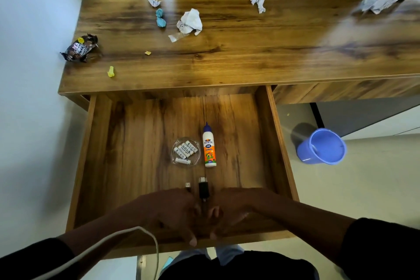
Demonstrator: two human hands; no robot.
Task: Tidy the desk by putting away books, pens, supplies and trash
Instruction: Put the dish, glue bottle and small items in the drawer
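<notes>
1. Far left of the desk (227,57): dark snack wrapper (80,48) at the edge, not yet binned. Near it, two yellow scraps (111,71), one small one further in.
2. Left-centre back: small crumpled paper (153,1), teal wad (160,17) below it, larger crumpled white paper (189,22) with a clear scrap beside. All trash left to clear.
3. Right of centre: another crumpled paper (258,3); far right corner, blurred papers and a dark-printed item, unclear what.
4. Open drawer (127,154): supplies already stowed, namely a clear dish of batteries (185,152), glue bottle (209,146) just beside it, black USB adapter (203,188) nearer the front.
5. Left hand (172,211) and right hand (229,209) meet knuckle to knuckle over the drawer front, fingers curled downward; grip contents cannot be told.
6. Floor, right: blue bucket (322,146), likely the bin.
7. Judgement: supplies mostly done; trash remains.
</notes>
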